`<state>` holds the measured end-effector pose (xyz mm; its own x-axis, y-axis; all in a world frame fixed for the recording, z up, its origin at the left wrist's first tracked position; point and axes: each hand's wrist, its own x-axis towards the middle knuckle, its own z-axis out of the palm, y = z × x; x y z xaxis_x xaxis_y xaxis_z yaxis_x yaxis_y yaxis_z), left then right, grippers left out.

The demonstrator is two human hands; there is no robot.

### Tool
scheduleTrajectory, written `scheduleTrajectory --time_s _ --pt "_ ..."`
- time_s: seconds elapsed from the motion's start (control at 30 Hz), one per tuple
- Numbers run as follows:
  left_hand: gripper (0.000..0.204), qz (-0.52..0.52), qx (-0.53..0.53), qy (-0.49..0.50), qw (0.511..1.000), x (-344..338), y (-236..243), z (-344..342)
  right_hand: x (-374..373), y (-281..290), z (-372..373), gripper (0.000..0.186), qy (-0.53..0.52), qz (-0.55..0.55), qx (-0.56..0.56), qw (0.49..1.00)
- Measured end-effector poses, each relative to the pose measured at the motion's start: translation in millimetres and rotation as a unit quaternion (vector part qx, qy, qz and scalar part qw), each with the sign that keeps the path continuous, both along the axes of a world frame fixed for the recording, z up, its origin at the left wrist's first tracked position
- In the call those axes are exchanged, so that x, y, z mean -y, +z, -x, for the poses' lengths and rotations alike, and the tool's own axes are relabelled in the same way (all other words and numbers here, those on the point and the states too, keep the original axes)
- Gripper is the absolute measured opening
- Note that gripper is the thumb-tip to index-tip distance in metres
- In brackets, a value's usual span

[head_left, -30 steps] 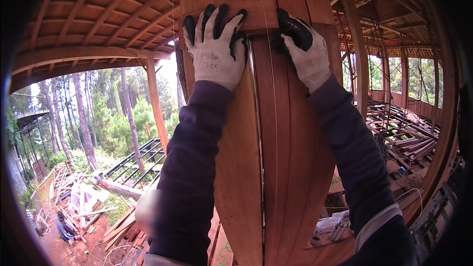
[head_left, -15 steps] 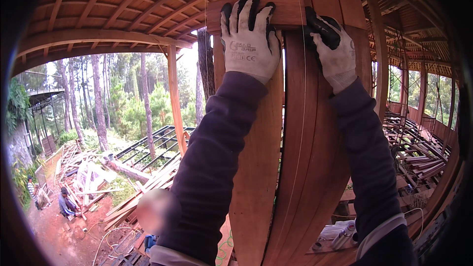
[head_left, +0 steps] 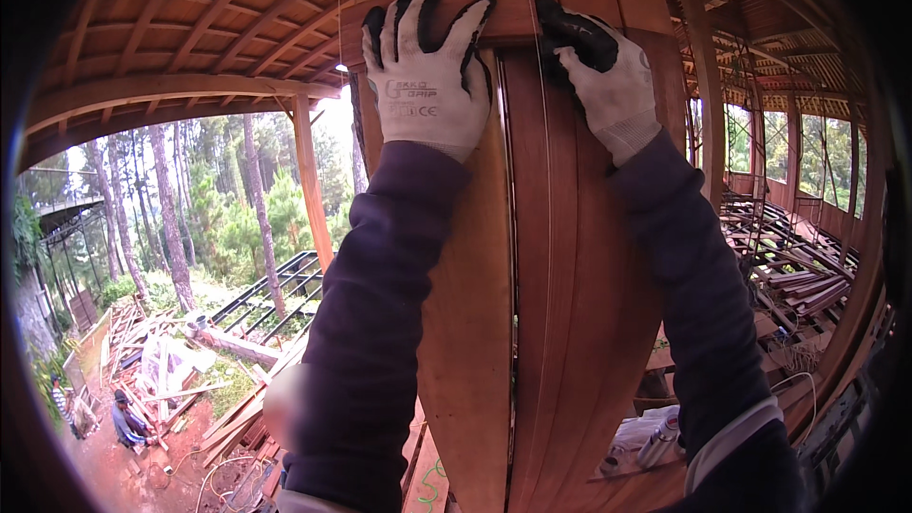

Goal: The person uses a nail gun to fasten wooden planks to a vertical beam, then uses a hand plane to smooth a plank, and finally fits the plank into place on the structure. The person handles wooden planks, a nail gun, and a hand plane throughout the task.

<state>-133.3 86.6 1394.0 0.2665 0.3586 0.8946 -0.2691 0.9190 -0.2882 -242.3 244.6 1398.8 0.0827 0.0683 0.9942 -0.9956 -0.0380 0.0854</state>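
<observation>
A short reddish wooden crosspiece (head_left: 514, 11) lies level across tall upright planks (head_left: 465, 294). My left hand (head_left: 426, 76), in a white glove with black fingertips, is pressed flat on its left part with fingers spread and the thumb below. My right hand (head_left: 598, 71), gloved alike, is at the crosspiece's right side with its fingers curled together; whatever they may hold is hidden. A thin pale string (head_left: 545, 180) runs down the planks, passing close beside my right fingertips. A narrow gap separates the paler left plank from the darker boards (head_left: 579, 228).
Below on the left, a person (head_left: 128, 421) crouches by scattered timber (head_left: 157, 370) on reddish ground. A black metal frame (head_left: 275, 294) lies near the trees. At lower right is a metallic bottle (head_left: 658, 442); beyond it are stacked planks (head_left: 807, 275). A timber post (head_left: 312, 185) stands at left.
The planks, crosspiece and both hands have shifted left in the view. My left fingers are spread a little wider on the crosspiece; my right hand stays curled at its right side.
</observation>
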Motion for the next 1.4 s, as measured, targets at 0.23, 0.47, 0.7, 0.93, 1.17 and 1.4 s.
scheduleTrajectory --time_s 0.23,0.47,0.7,0.93,1.17,1.4 --pt "0.053 0.004 0.016 -0.002 1.0 7 3 10 3 3 18 0.034 -0.05 0.028 -0.081 0.995" --pt "0.053 0.013 0.007 0.019 1.0 8 3 9 2 1 5 0.033 -0.035 0.007 -0.04 0.999" --pt "0.056 0.029 0.041 0.048 0.998 6 4 9 -2 0 2 0.039 0.025 0.002 -0.043 0.999" --pt "0.059 0.022 0.07 0.08 0.994 1 2 2 -8 -5 0 0.036 0.153 -0.003 -0.02 0.988" --pt "0.059 0.017 0.074 0.083 0.994 2 2 1 -3 -6 -3 0.037 0.089 0.011 -0.049 0.995" --pt "0.06 0.011 0.074 0.088 0.993 1 2 2 -4 -6 -2 0.04 0.108 -0.007 -0.052 0.993"
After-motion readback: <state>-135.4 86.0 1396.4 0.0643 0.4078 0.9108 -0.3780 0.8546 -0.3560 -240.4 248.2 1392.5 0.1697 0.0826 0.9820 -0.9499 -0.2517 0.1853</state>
